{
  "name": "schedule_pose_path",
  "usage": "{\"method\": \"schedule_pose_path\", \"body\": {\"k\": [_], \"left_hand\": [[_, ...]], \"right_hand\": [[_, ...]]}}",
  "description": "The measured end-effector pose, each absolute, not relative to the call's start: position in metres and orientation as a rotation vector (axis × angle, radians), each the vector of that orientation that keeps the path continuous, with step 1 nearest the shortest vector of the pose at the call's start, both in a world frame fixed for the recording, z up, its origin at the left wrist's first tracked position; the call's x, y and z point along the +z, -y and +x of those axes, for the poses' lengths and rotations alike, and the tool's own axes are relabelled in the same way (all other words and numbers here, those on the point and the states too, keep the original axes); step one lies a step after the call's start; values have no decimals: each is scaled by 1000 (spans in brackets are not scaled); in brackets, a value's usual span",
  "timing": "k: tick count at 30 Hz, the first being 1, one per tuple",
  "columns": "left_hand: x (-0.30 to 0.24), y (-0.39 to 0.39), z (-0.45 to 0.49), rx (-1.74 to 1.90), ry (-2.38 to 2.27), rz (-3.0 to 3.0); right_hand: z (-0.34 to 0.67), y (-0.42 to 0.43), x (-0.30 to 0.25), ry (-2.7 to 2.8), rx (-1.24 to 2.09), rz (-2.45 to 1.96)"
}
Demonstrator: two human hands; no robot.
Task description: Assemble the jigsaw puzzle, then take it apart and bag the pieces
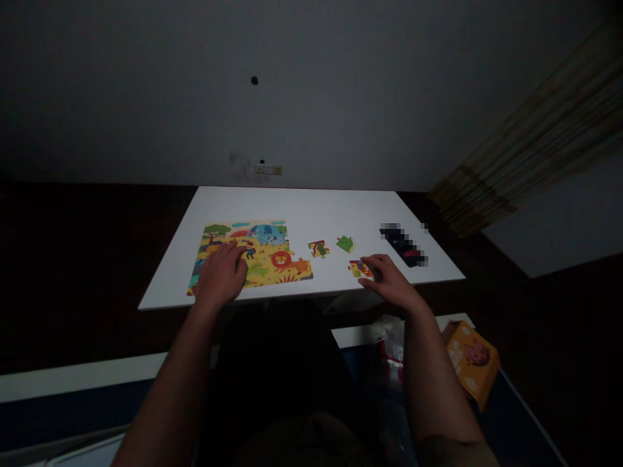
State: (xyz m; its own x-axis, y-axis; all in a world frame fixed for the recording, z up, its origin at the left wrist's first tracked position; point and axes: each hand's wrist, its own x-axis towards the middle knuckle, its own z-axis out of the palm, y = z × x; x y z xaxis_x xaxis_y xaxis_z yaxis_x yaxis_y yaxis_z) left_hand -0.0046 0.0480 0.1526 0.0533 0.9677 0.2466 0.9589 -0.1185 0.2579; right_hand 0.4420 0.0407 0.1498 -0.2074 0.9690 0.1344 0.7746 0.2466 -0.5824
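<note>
Puzzle piece [359, 268] — right hand [389, 280] perhaps flat atop

A white table [311, 207] stands against a grey wall [146, 97]. A dark, pixel-blurred object [403, 245] lies at the table's three o'clock side. A pale socket plate [268, 169] sits on the wall at twelve o'clock. An orange box [472, 362] lies tilted at five o'clock. A straw-coloured curtain [535, 149] hangs at two o'clock.

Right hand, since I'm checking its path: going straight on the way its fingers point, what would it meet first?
The right hand would meet the red-and-orange puzzle piece at its fingertips, which it seems to touch already; depth is unclear. Beyond lies another loose piece.
</note>
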Motion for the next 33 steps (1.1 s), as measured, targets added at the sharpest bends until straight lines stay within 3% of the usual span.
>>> {"method": "schedule_pose_path", "body": {"k": [22,33], "left_hand": [[152,-48,-4,561,-2087,2320],[153,-45,-4,574,-2081,2272]], "right_hand": [[428,-53,160,2171,578,-1651],[341,-65,168,1779,950,-1296]]}}
